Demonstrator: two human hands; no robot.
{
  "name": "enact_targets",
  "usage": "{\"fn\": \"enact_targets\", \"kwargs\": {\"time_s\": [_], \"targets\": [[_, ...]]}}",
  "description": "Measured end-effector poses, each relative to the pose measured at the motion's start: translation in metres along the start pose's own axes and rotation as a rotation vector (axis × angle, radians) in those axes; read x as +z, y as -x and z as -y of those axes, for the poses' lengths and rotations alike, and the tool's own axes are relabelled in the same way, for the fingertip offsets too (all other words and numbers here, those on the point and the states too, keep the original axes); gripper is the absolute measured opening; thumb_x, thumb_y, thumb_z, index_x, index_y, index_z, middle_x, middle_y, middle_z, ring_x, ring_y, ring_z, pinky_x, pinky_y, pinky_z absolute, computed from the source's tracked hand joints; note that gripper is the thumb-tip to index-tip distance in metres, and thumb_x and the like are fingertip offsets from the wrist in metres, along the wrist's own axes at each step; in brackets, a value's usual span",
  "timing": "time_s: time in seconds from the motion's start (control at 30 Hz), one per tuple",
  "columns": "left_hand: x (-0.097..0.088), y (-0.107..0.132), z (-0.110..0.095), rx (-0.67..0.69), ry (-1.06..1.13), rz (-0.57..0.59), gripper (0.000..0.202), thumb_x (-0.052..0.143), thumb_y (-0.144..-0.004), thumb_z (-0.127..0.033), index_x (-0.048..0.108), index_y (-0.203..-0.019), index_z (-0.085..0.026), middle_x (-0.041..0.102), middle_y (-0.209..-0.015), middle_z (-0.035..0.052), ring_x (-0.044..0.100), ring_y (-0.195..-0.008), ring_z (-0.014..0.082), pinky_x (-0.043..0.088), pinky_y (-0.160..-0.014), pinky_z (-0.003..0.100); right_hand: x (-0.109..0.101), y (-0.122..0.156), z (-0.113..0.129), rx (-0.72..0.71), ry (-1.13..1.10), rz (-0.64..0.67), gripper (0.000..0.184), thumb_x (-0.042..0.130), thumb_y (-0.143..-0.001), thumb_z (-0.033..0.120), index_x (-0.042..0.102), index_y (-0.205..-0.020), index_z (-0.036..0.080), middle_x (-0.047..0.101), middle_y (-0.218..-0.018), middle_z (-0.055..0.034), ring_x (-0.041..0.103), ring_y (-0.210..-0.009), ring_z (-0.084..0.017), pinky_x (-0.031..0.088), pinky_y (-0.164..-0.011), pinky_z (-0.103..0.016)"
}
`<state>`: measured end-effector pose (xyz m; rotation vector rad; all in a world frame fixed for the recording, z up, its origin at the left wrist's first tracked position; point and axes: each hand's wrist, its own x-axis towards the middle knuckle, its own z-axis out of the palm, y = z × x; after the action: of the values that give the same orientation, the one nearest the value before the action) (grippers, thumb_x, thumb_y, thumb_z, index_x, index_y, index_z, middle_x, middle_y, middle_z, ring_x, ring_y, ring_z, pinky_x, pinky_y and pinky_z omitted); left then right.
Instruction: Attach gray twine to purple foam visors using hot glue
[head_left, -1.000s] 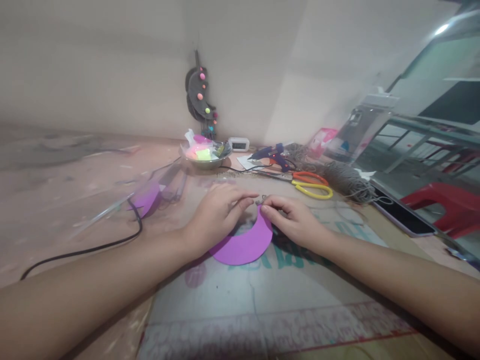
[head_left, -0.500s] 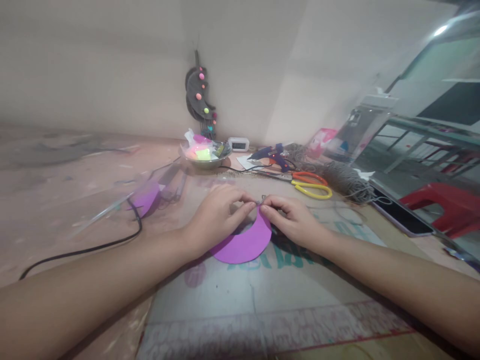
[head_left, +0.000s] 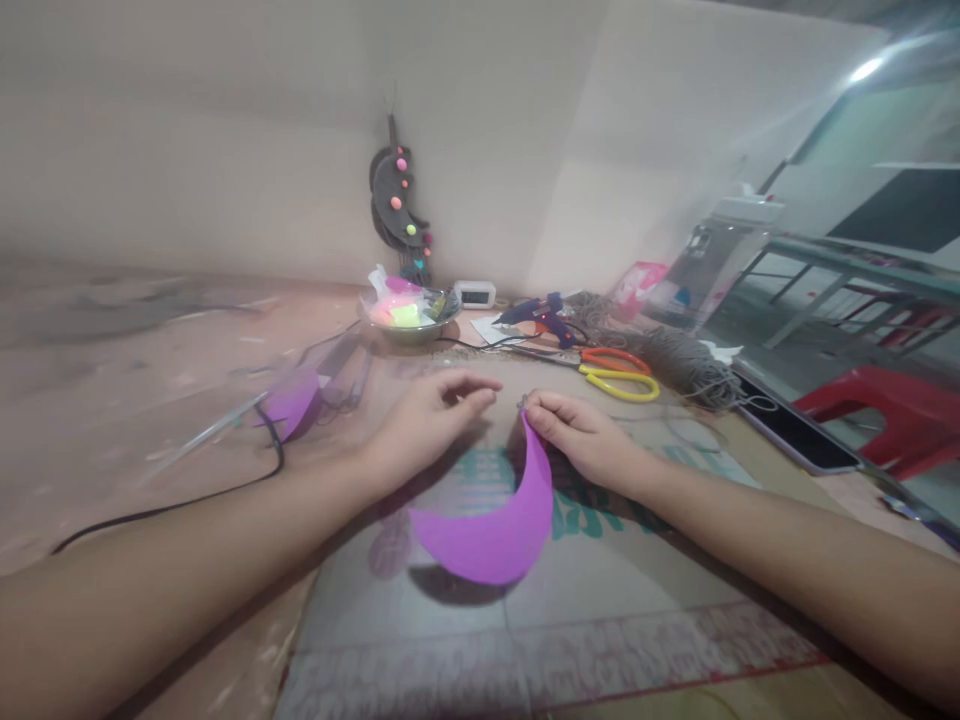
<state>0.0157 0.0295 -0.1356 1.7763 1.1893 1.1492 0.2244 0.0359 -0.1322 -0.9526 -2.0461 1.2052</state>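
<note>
A purple crescent-moon cutout (head_left: 495, 545) hangs from my right hand (head_left: 581, 430), which pinches its upper tip between thumb and fingers. A small dark bit, too blurred to name, shows at that tip. The crescent's lower curve floats over the printed cardboard (head_left: 405, 640) and casts a shadow on it. To the left of the tip, my left hand (head_left: 431, 415) is apart from the crescent, thumb and fingers parted with nothing between them.
Behind my hands are scissors (head_left: 619, 375), a glue gun (head_left: 540, 315), grey yarn (head_left: 694, 370) and a bowl of craft bits (head_left: 409, 320). A phone (head_left: 795, 425) lies right. More purple pieces (head_left: 292, 400) and a black cord (head_left: 187, 495) lie left. A decorated grey crescent (head_left: 394, 200) hangs on the wall.
My left hand has let go of the crescent's tip and moved slightly left. The crescent has lifted and swung down, now held by my right hand alone.
</note>
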Motion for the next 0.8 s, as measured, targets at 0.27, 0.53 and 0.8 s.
{"fn": "enact_targets", "kwargs": {"time_s": [0.27,0.53,0.8], "targets": [[0.007,0.012,-0.010,0.081,0.012,0.161,0.021,0.066,-0.083,-0.031,0.070,-0.099,-0.019,0.071,-0.086,0.0008,0.064,-0.078,0.0152,0.051,-0.072,0.027,0.003,-0.002,0.000,0.026,-0.046,-0.045,0.033,0.057,-0.088,0.049,0.051,-0.074,0.019,0.042,-0.062,0.0057,0.037,-0.054,-0.009,0.031,-0.050,-0.022],[0.008,0.011,-0.010,0.044,0.067,0.200,0.015,0.066,-0.082,-0.031,0.067,-0.081,-0.016,0.067,-0.079,0.0005,0.059,-0.077,0.0149,0.046,-0.072,0.025,0.005,-0.002,-0.001,-0.064,0.120,-0.065,0.024,0.052,-0.091,0.040,0.056,-0.078,0.020,0.056,-0.071,0.0020,0.049,-0.065,-0.013,0.040,-0.062,-0.025],[0.010,0.012,-0.006,-0.097,0.246,0.258,0.021,0.060,-0.086,-0.035,0.058,-0.079,-0.015,0.056,-0.070,-0.0019,0.050,-0.065,0.0109,0.039,-0.061,0.022,-0.026,-0.008,0.020,-0.088,0.385,-0.326,0.027,0.044,-0.092,0.040,0.047,-0.074,0.022,0.054,-0.063,0.0014,0.051,-0.060,-0.014,0.041,-0.058,-0.027]]}}
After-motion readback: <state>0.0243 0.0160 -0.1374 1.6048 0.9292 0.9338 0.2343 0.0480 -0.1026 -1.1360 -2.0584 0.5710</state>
